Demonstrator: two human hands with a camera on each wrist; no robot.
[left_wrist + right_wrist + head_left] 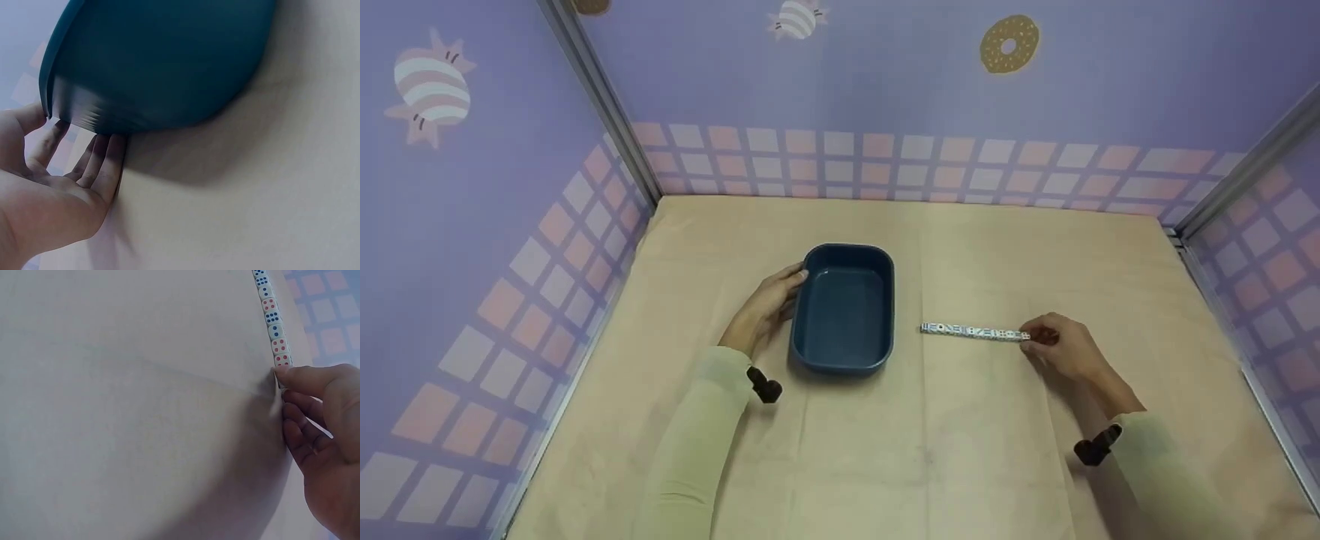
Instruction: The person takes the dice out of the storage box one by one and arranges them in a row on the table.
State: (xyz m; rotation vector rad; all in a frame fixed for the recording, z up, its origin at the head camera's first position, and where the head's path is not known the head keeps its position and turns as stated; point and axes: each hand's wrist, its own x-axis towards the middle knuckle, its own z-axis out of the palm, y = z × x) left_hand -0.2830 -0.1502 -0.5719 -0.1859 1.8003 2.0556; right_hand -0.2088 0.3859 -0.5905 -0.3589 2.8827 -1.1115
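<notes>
A deep blue rectangular dish (844, 315) stands near the middle of the cloth. My left hand (774, 298) holds its left side, thumb at the rim and the other fingers against the outer wall beneath, as the left wrist view of the hand (62, 191) shows. To the dish's right runs a straight row of white dice (971, 331), with red and blue pips plain on the dice (272, 318) in the right wrist view. At the right end of this row, my right hand (1065, 345) pinches the last die between thumb and fingers; the fingertips partly cover it.
A beige cloth (855, 450) with fold creases covers the table. Purple panels (885, 82) with checks and sweets printed on them enclose the back and both sides, joined by metal posts (600, 97). Dark camera mounts (765, 386) sit on both wrists.
</notes>
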